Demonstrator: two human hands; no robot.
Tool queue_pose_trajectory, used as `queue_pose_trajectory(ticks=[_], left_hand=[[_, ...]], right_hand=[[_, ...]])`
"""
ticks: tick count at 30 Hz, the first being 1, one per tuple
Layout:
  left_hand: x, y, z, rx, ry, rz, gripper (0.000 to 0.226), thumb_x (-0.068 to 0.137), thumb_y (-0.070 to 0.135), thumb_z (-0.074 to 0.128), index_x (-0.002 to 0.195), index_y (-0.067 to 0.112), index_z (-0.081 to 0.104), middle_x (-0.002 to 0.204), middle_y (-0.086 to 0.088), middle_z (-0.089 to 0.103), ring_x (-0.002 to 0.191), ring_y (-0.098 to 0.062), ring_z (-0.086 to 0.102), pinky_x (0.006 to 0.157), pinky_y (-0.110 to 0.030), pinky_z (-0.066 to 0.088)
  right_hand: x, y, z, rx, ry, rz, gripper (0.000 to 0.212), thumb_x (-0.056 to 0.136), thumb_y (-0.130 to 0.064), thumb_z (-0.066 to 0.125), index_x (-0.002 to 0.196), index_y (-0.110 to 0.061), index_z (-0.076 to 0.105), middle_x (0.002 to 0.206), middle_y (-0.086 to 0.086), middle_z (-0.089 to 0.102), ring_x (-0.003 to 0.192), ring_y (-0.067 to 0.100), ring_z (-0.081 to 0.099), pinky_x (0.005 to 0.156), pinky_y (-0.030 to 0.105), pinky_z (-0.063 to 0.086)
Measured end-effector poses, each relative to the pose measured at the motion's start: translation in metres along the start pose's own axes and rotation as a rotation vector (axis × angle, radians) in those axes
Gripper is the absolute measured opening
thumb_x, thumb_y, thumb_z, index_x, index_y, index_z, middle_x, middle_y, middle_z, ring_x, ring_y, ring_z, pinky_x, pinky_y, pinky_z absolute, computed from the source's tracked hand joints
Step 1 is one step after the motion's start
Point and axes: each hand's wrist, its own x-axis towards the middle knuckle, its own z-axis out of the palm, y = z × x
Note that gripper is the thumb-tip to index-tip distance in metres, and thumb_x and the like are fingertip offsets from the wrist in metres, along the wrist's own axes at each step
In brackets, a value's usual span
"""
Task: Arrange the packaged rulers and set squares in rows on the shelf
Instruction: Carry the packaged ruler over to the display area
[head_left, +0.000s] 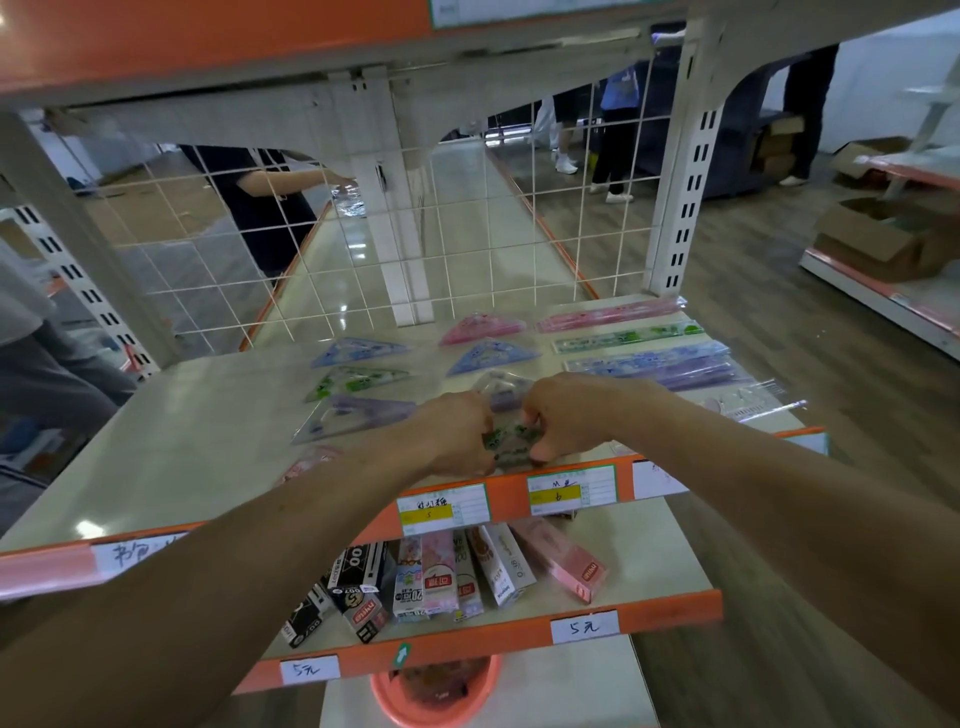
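Head view: left hand (457, 434) and right hand (558, 415) both pinch green set-square packet (511, 441), fingers curled on it; shelf (208, 441) front edge.

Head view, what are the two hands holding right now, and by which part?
Both hold one green-patterned packet at the front edge of the shelf: the left hand pinches its left end, the right hand its right end.
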Motion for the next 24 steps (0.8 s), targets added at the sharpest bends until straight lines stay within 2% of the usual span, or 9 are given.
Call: queue_pose_trajectory(ticks=[7, 11, 13, 16, 19, 21, 24], left_hand=[[0.003, 0.0, 0.0, 0.021, -0.024, 0.01, 0.035, 0.08, 0.024, 0.066, 0.111, 0.007, 0.067, 0.107, -0.009, 0.068, 0.094, -0.023, 0.064, 0.082, -0.038, 0.055], [0.004, 0.003, 0.0, 0.059, -0.029, 0.021, 0.027, 0.084, 0.024, 0.062, 0.106, 0.007, 0.067, 0.103, -0.009, 0.067, 0.091, -0.024, 0.063, 0.082, -0.036, 0.055], [0.003, 0.005, 0.0, 0.066, -0.043, 0.015, 0.025, 0.086, 0.024, 0.061, 0.104, 0.007, 0.066, 0.099, -0.009, 0.065, 0.09, -0.024, 0.063, 0.08, -0.035, 0.055], [-0.001, 0.004, -0.006, 0.073, -0.053, 0.027, 0.028, 0.085, 0.026, 0.062, 0.106, 0.008, 0.064, 0.096, -0.008, 0.063, 0.088, -0.022, 0.061, 0.078, -0.033, 0.053], [-0.008, 0.001, -0.022, 0.061, -0.024, 0.042, 0.045, 0.086, 0.029, 0.065, 0.126, 0.013, 0.055, 0.115, -0.007, 0.062, 0.103, -0.023, 0.059, 0.091, -0.035, 0.05], [-0.008, 0.002, -0.036, 0.097, 0.002, 0.071, 0.043, 0.088, 0.029, 0.062, 0.126, 0.011, 0.056, 0.12, -0.009, 0.06, 0.106, -0.024, 0.058, 0.092, -0.034, 0.048], [-0.001, 0.013, -0.051, 0.133, 0.038, 0.098, 0.043, 0.091, 0.036, 0.055, 0.124, 0.008, 0.058, 0.124, -0.009, 0.059, 0.111, -0.024, 0.055, 0.088, -0.027, 0.043]], right_hand=[[0.004, -0.004, -0.001, -0.035, -0.047, 0.012, 0.038, 0.084, -0.034, 0.062, 0.115, -0.012, 0.061, 0.101, 0.008, 0.068, 0.082, 0.02, 0.061, 0.062, 0.026, 0.046], [0.002, -0.009, -0.003, -0.087, -0.041, 0.028, 0.038, 0.086, -0.032, 0.061, 0.118, -0.012, 0.057, 0.087, 0.004, 0.058, 0.075, 0.019, 0.054, 0.055, 0.024, 0.041], [0.001, -0.01, -0.002, -0.101, -0.048, 0.033, 0.04, 0.087, -0.033, 0.06, 0.12, -0.011, 0.056, 0.086, 0.004, 0.056, 0.074, 0.019, 0.052, 0.053, 0.023, 0.039], [-0.004, -0.008, -0.005, -0.081, -0.039, 0.039, 0.044, 0.088, -0.033, 0.06, 0.125, -0.011, 0.053, 0.103, 0.005, 0.06, 0.085, 0.02, 0.056, 0.066, 0.026, 0.044], [-0.018, 0.001, -0.018, -0.059, 0.051, 0.029, 0.044, 0.093, -0.032, 0.057, 0.132, -0.013, 0.049, 0.125, 0.005, 0.056, 0.105, 0.022, 0.056, 0.081, 0.03, 0.044], [-0.032, 0.013, -0.025, -0.022, 0.116, 0.063, 0.046, 0.094, -0.032, 0.056, 0.137, -0.018, 0.046, 0.133, 0.002, 0.051, 0.117, 0.021, 0.051, 0.091, 0.03, 0.04], [-0.05, 0.036, -0.032, 0.012, 0.169, 0.14, 0.046, 0.093, -0.035, 0.057, 0.136, -0.021, 0.048, 0.137, 0.001, 0.05, 0.12, 0.02, 0.049, 0.091, 0.027, 0.037]])
